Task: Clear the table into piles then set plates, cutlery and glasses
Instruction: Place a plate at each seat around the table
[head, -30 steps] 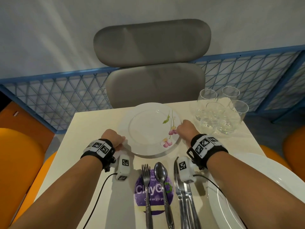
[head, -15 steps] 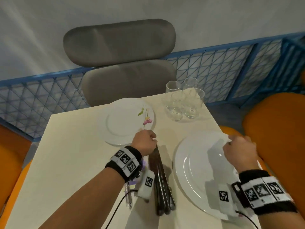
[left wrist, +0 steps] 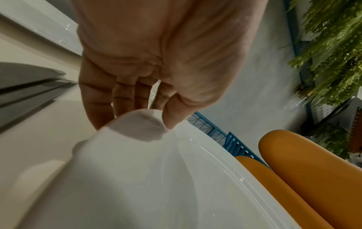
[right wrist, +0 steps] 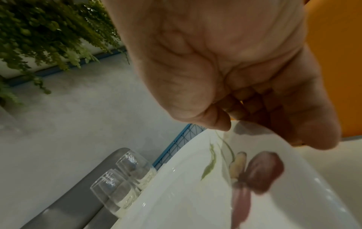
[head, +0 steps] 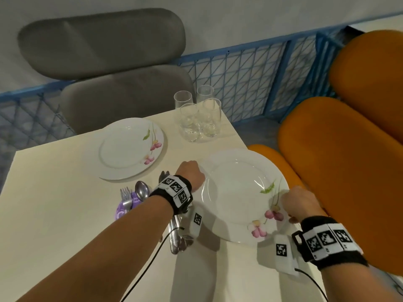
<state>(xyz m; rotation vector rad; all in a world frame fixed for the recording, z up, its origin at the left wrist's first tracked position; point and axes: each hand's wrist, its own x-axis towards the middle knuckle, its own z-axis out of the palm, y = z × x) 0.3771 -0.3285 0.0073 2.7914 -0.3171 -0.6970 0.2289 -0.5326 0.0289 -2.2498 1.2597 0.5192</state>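
Observation:
A white flowered plate (head: 235, 192) sits at the table's right edge. My left hand (head: 192, 174) grips its left rim, thumb over the top and fingers curled under (left wrist: 156, 108). My right hand (head: 298, 203) holds the right rim by the painted flower (right wrist: 254, 170), thumb on top. A second flowered plate (head: 128, 149) lies at the far middle, in front of the grey chair. Several clear glasses (head: 197, 118) stand clustered at the far right corner. A fork (head: 126, 199), a spoon (head: 141, 190) and knives (head: 175, 234) lie near my left forearm, partly hidden by it.
A purple round coaster (head: 125, 209) lies under the fork and spoon. A grey chair (head: 104, 68) stands beyond the table, and orange chairs (head: 340, 162) at the right. A blue mesh railing (head: 250, 77) runs behind. The cream table (head: 54, 214) stretches to the left.
Both hands left the far plate and moved right. The right hand reached the near plate first; the left now grips its left rim too. The view has swung right.

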